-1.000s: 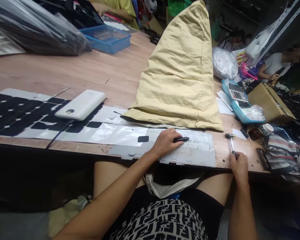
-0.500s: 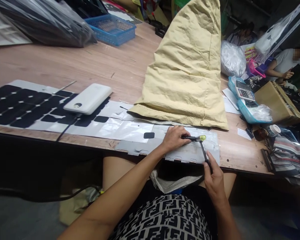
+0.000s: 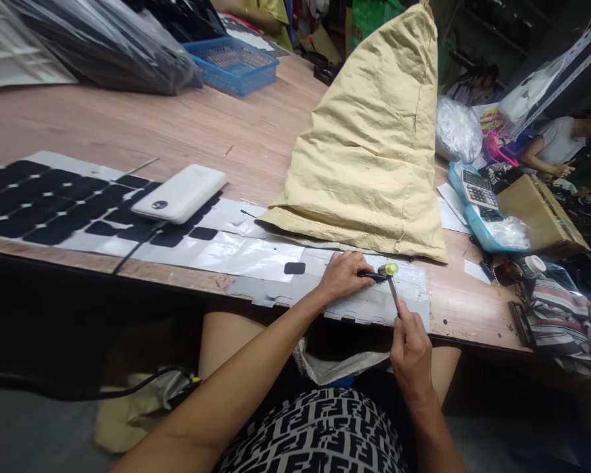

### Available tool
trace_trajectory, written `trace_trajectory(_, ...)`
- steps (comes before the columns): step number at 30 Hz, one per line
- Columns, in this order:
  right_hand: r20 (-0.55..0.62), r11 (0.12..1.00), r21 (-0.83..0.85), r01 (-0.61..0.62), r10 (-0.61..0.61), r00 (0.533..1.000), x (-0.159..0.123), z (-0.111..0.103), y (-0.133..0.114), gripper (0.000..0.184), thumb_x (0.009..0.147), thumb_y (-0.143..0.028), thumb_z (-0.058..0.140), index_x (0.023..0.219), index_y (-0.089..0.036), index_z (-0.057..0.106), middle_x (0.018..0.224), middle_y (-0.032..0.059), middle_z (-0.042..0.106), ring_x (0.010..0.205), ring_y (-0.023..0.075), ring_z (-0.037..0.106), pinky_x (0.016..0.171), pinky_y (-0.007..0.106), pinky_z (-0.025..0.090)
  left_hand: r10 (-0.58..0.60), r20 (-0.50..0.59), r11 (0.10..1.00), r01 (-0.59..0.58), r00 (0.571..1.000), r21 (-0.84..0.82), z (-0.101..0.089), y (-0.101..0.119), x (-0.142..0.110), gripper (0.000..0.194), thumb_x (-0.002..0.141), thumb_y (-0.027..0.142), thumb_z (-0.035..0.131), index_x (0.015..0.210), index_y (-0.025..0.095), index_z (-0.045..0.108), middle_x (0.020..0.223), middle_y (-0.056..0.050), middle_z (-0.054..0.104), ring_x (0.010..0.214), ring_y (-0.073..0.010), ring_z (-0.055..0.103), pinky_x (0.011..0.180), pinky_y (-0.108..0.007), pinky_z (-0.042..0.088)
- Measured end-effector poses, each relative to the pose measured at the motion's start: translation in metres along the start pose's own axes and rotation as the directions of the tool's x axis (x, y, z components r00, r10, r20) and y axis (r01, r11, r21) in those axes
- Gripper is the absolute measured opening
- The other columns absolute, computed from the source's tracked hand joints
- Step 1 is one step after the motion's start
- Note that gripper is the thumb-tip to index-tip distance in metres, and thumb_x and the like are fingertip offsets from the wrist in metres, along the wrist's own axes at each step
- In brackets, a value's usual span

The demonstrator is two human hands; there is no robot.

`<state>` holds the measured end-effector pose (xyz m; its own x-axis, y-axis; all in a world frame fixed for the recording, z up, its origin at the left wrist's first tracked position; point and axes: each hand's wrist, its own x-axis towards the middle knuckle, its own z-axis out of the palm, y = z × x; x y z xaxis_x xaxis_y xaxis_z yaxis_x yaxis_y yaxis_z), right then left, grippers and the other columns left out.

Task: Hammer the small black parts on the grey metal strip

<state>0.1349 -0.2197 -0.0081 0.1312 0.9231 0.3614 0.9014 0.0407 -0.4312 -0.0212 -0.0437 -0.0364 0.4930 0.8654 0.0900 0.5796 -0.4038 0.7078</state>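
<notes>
The hammer [image 3: 392,270] shows yellow-green, the basket [image 3: 236,71] blue.

By its look, you're in a workshop: a worktable [image 3: 128,128] with a hammer [image 3: 393,285] right of centre, a blue basket [image 3: 249,81] at upper left, plus a carton [image 3: 539,207], piled dark goods [image 3: 584,217] and another person [image 3: 557,143] at right.

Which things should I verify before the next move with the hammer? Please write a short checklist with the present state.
1. Right hand grips the hammer by its handle: ok.
2. Left hand holds the black piece: ok.
3. Hammer head well away from left fingertips: not ok, they are close.
4. Hammer head touching the black piece: cannot tell.
5. White box away from both hands: ok.
</notes>
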Motion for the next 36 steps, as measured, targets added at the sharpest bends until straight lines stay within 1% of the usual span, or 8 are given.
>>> trace_trajectory(11,-0.121,0.984,-0.105,-0.144,0.131,0.984,0.029,-0.009,0.038,0.045,0.100,-0.032,0.044,0.140,-0.017,0.060,0.116,0.0119,0.070,0.105,0.0230,0.065,0.087,0.033,0.052,0.042,0.002,0.999,-0.042,0.999,0.007,0.003,-0.006,0.000,0.017,0.083,0.038,0.073,0.096,0.028,0.078,0.096,-0.001,0.067,0.101,-0.0229,0.057,0.090,-0.038,0.035)
trace_trajectory(18,-0.271,0.812,-0.402,-0.422,0.335,0.902,0.081,-0.015,0.105,0.035,0.095,-0.025,0.049,0.122,-0.017,0.070,0.105,0.0098,0.065,0.096,0.0227,0.057,0.080,0.032,0.040,0.097,0.025,0.995,-0.098,0.995,0.006,0.005,-0.012,-0.001,0.024,0.093,0.043,0.059,0.097,0.025,0.075,0.095,-0.003,0.066,0.098,-0.0236,0.057,0.087,-0.039,0.037)
trace_trajectory(23,-0.293,0.742,-0.456,-0.492,0.397,0.870,0.083,-0.007,0.117,0.033,0.098,-0.026,0.049,0.122,-0.016,0.070,0.105,0.0115,0.064,0.096,0.0244,0.054,0.078,0.034,0.037,0.122,-0.017,0.988,-0.123,0.992,-0.088,-0.001,-0.010,-0.001,0.028,0.097,0.041,0.050,0.095,0.022,0.070,0.095,-0.004,0.067,0.095,-0.0233,0.057,0.088,-0.040,0.040)
trace_trajectory(27,-0.289,0.734,-0.460,-0.500,0.409,0.866,0.081,-0.007,0.115,0.032,0.099,-0.027,0.048,0.121,-0.018,0.069,0.106,0.0108,0.064,0.097,0.0237,0.054,0.078,0.033,0.037,0.302,-0.078,0.896,-0.311,0.950,-0.316,0.008,0.005,-0.046,0.032,0.103,0.040,0.036,0.103,0.020,0.061,0.095,-0.006,0.066,0.088,-0.0205,0.060,0.081,-0.035,0.045)
trace_trajectory(30,-0.307,0.743,-0.438,-0.506,0.406,0.861,0.080,-0.007,0.115,0.031,0.099,-0.027,0.048,0.120,-0.018,0.069,0.106,0.0102,0.065,0.098,0.0237,0.055,0.077,0.033,0.037,0.566,0.043,0.754,-0.496,0.823,-0.431,0.031,0.014,-0.102,0.036,0.104,0.043,0.029,0.105,0.022,0.058,0.086,-0.005,0.067,0.076,-0.0182,0.061,0.074,-0.032,0.046)
trace_trajectory(32,-0.352,0.730,-0.427,-0.533,0.409,0.842,0.080,-0.006,0.116,0.033,0.098,-0.026,0.048,0.122,-0.018,0.068,0.108,0.0110,0.065,0.097,0.0243,0.055,0.078,0.034,0.038,0.485,0.216,0.856,-0.409,0.847,-0.317,0.048,0.012,-0.130,0.039,0.104,0.047,0.028,0.104,0.023,0.059,0.084,-0.005,0.068,0.074,-0.0198,0.063,0.075,-0.034,0.046)
trace_trajectory(34,-0.395,0.700,-0.420,-0.577,0.431,0.811,0.081,-0.006,0.117,0.035,0.096,-0.025,0.047,0.124,-0.017,0.067,0.109,0.0127,0.064,0.097,0.0254,0.056,0.078,0.035,0.038,0.180,0.399,0.982,-0.142,0.899,-0.123,0.061,0.005,-0.142,0.043,0.104,0.046,0.025,0.105,0.023,0.062,0.087,-0.006,0.071,0.080,-0.0235,0.068,0.077,-0.035,0.048)
trace_trajectory(36,-0.404,0.668,-0.416,-0.617,0.472,0.783,0.081,-0.006,0.118,0.037,0.096,-0.024,0.047,0.126,-0.017,0.067,0.109,0.0143,0.064,0.098,0.0264,0.056,0.077,0.036,0.039,-0.139,0.492,0.989,0.100,0.859,0.105,0.068,-0.006,-0.141,0.046,0.102,0.043,0.024,0.106,0.024,0.066,0.094,-0.010,0.074,0.092,-0.0295,0.071,0.083,-0.040,0.050)
